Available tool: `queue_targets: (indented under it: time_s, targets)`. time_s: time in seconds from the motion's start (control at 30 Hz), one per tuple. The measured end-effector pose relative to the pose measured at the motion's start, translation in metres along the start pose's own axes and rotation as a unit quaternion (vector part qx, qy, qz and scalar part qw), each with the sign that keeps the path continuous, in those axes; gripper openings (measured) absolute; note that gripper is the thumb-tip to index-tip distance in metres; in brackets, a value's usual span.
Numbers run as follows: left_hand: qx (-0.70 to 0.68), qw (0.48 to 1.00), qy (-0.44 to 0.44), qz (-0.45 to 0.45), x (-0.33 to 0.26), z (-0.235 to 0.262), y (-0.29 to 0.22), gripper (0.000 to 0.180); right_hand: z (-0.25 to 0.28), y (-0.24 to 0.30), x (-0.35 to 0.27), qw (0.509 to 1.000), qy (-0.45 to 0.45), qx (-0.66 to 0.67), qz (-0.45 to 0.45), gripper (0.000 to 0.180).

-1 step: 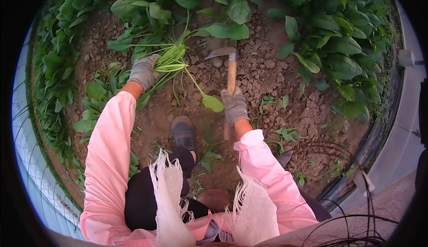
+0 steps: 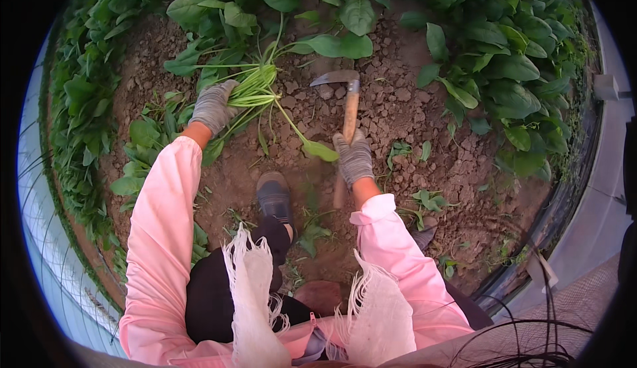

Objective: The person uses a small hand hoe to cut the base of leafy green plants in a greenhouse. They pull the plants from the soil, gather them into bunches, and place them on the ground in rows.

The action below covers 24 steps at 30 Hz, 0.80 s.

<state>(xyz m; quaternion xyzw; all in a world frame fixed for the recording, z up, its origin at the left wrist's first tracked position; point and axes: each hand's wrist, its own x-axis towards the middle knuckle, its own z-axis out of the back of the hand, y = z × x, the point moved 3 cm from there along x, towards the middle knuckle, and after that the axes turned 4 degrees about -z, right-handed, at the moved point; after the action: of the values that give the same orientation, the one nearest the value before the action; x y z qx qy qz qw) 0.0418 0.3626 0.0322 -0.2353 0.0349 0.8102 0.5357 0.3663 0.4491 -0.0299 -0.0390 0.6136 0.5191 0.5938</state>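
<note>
at the far left a dense row of spinach plants (image 2: 79, 96) edges the bare, crumbly soil (image 2: 156, 43). next comes the left hand (image 2: 215, 109) in a grey knit glove, closed round the left part of a spinach bunch (image 2: 255, 86); some of the fingers are hidden under the stems. the bunch is off to the left of the middle, its pale stems lying mostly crosswise, the stem ends facing right, and one leaf (image 2: 320, 151) droops down toward the other hand; whether it touches the glove i cannot tell. below, a dark shoe (image 2: 273, 195) stands on the soil. right of the stem ends, a short gap away, is a sickle (image 2: 352, 109), its curved blade pointing left at about their height, its wooden handle running nearly straight toward the body. the right hand (image 2: 353, 155), also gloved, is wrapped firmly around that handle, below the blade; the left hand is the nearer one to the stems. farther right grow more leafy spinach plants, beside a pale paved strip (image 2: 600, 162)
</note>
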Motion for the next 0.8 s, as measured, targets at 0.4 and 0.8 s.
queue_targets:
  time_s: [0.4, 0.8]
  targets:
    - [-0.203, 0.976, -0.027, -0.071, -0.032, 0.003, 0.024, 0.055, 0.013, 0.066, -0.015, 0.977, -0.054, -0.057, 0.199, 0.043]
    - [-0.140, 0.960, 0.053, -0.235, -0.047, 0.037, -0.067, 0.052, -0.036, 0.095, -0.051, 0.855, 0.229, 0.455, 0.100, 0.091]
